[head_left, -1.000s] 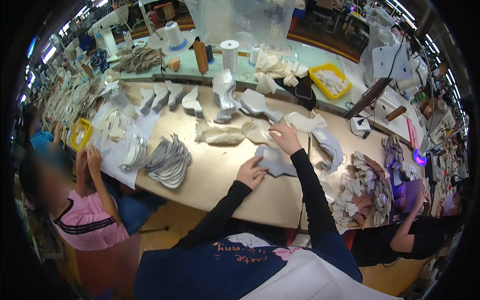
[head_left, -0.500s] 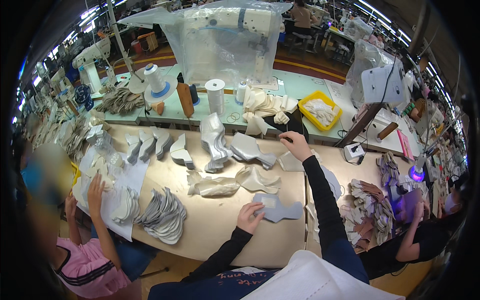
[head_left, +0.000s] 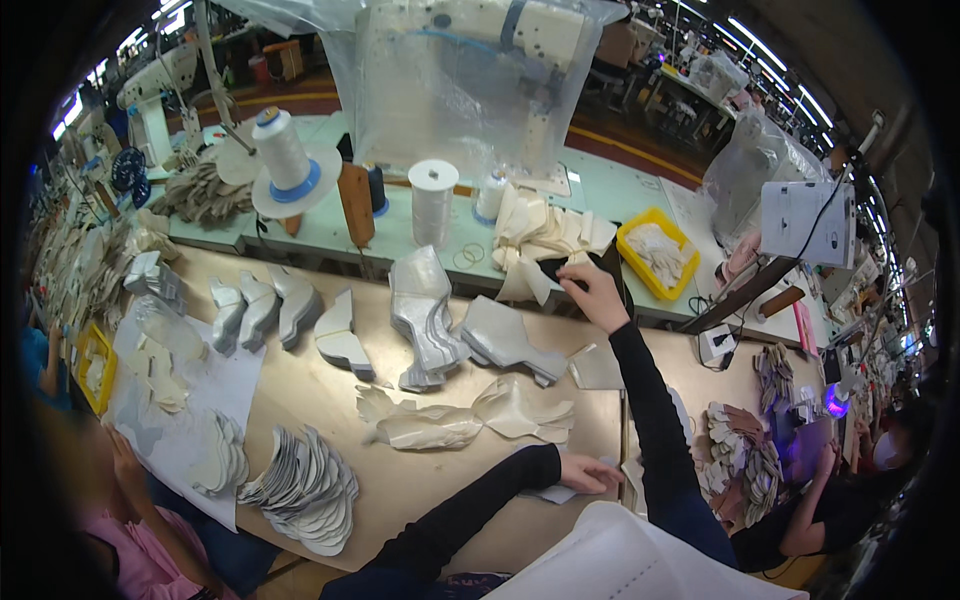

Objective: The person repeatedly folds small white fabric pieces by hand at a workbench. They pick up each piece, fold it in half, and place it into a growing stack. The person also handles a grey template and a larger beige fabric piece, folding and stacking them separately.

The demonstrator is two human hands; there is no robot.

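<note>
My left hand [head_left: 590, 474] lies low over the table with its fingers stretched out to the right. Under it and my sleeve shows part of a flat grey cut piece [head_left: 550, 494]; the rest is hidden. Farther off, my right hand [head_left: 594, 298] is raised at the back edge of the table, beside a cream cut piece [head_left: 524, 280] and a dark surface. Its fingers are curled together, and anything between them is too small to make out. Crumpled cream pieces [head_left: 430, 424] lie ahead of my left hand.
Stacks of silvery cut pieces [head_left: 420, 310] line the table [head_left: 400, 490]. Behind stand thread cones [head_left: 434, 205], a yellow basket [head_left: 628, 262] and a plastic-covered machine [head_left: 450, 90]. A person in pink [head_left: 150, 550] sits at left; another person [head_left: 800, 520] works at right.
My left hand has slid right across the grey piece, now covering much of it. My right hand stays near the back edge. The view has shifted, and the person in pink has drawn a hand back.
</note>
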